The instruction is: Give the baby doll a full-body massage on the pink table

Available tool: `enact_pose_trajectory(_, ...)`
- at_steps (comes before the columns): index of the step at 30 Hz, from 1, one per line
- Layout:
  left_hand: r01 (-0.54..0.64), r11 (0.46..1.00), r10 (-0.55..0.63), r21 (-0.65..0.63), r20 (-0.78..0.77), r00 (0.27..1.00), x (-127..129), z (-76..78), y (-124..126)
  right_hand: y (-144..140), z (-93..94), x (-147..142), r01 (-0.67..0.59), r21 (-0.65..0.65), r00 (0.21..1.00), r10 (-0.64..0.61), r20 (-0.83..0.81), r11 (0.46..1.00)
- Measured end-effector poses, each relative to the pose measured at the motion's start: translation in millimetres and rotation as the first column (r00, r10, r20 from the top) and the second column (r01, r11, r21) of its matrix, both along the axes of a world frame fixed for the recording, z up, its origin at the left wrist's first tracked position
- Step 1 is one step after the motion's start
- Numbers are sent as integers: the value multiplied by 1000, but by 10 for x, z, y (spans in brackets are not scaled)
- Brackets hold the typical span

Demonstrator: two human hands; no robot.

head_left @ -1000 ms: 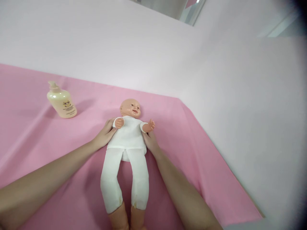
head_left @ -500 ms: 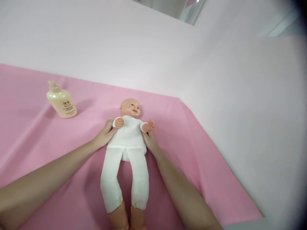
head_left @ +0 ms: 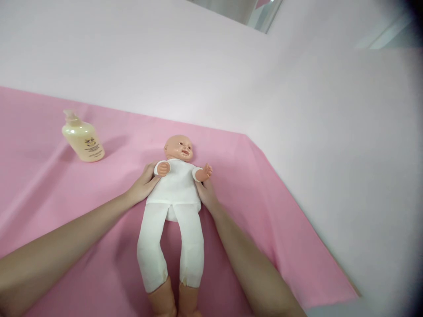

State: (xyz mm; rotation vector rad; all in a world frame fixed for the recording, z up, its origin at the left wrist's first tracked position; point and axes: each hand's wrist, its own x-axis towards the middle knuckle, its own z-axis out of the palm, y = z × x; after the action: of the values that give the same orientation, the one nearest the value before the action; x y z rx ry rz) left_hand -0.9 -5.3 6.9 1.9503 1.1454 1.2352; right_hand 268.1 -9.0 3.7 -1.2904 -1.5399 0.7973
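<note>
A baby doll with a white cloth body lies on its back on the pink cloth, head away from me and feet at the lower edge of the view. My left hand grips the doll's side under its arm, thumb on the front of the torso and the other fingers partly behind it. On the opposite side, my right hand holds the torso below the doll's raised arm; most of its fingers are hidden behind the doll.
A pale yellow pump bottle stands on the cloth to the left, beyond my left hand. Behind the cloth's far edge rises a white wall, with part of a window at the top. The cloth's right edge slants toward me.
Almost nothing differs. The whole view has shifted by a few pixels, while both hands keep the same hold on the doll.
</note>
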Motion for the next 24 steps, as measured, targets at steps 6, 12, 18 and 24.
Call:
enact_pose_trajectory(6,-3,1000,3,-13,8,1000,7,7,-1,2,-4,-4,-1,18,1000,2,-20,1000)
enact_pose_trajectory(12,16,999,-16,-33,9,1000,22,82,-39,1,-5,-18,6,28,999,-4,-46,1000)
enact_pose_trajectory(18,15,997,-15,-72,4,1000,35,164,-86,-12,42,-25,2,39,999,-1,-39,999)
enact_pose_trajectory(24,24,999,-24,-36,0,1000,24,114,-48,-15,34,-32,2,47,999,0,-42,999)
